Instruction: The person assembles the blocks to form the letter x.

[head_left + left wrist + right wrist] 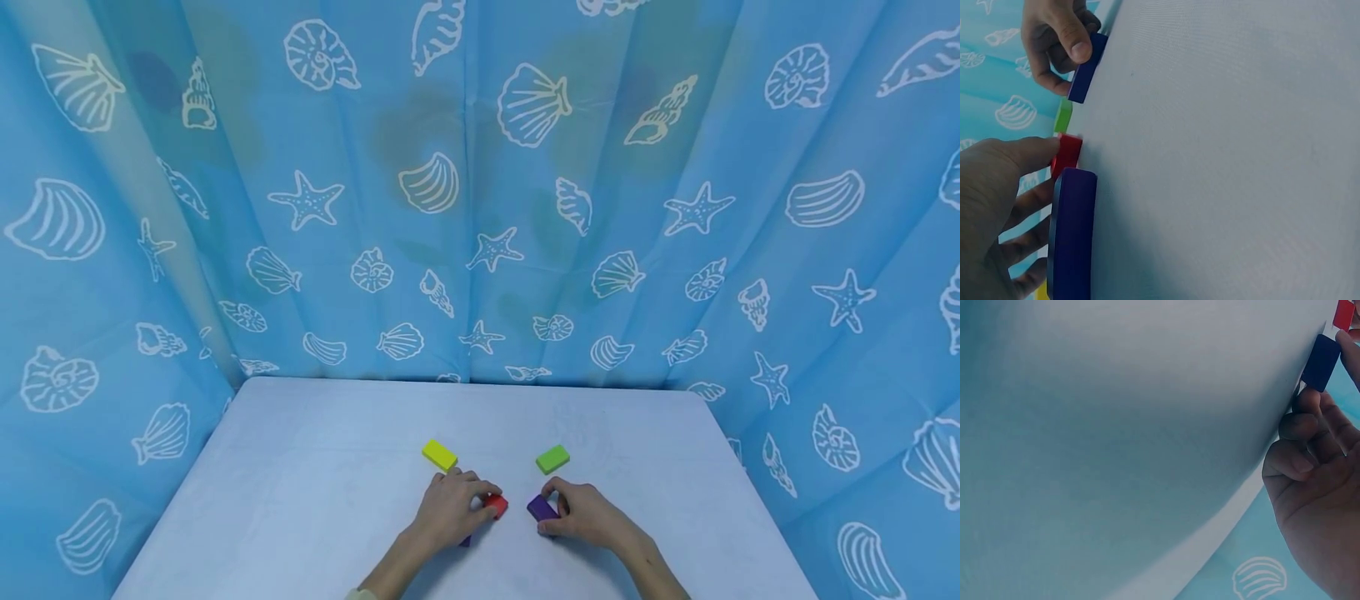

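My left hand (448,512) pinches a small red block (497,505) between thumb and fingers, low over the white table. Under that hand lies a second purple block, mostly hidden in the head view; the left wrist view shows its long dark side (1074,234) beside the palm. To the right, my right hand (592,518) pinches a purple block (542,507) at its ends, and the right wrist view shows this block (1321,362) between the fingertips and thumb. A gap separates the red block from the purple one on the right.
Beyond the left hand lies a yellow block (440,455), close to its fingers. A green block (552,459) sits behind the right hand. The white table (315,475) meets a blue shell-patterned curtain (465,250) at its back edge and sides.
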A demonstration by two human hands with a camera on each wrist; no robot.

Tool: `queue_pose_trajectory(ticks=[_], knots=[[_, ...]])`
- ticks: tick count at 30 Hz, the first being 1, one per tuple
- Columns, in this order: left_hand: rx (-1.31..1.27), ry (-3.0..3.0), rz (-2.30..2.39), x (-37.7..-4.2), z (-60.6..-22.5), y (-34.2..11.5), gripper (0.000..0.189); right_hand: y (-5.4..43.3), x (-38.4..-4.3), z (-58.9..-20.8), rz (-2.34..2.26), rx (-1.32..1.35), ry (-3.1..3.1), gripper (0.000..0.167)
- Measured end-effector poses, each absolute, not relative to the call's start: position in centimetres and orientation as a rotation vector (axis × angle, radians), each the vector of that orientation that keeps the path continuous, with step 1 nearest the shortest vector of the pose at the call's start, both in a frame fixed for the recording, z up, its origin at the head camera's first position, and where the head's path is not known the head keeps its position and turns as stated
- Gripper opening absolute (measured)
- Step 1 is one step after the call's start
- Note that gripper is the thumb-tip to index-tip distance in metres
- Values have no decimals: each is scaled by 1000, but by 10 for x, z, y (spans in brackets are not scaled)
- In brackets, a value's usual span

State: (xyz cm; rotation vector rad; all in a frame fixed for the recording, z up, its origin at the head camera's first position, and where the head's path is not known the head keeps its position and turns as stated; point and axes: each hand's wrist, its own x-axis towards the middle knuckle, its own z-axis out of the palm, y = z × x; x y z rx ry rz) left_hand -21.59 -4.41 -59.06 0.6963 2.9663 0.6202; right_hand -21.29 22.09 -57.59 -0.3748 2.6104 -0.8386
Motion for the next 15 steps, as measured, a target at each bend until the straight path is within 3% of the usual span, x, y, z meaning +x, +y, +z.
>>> queue_pose_trajectory(ticks=[15], knots=[[663, 2995, 665, -218, -593, -42, 24, 217, -212, -572, -726, -315, 2628, 50]])
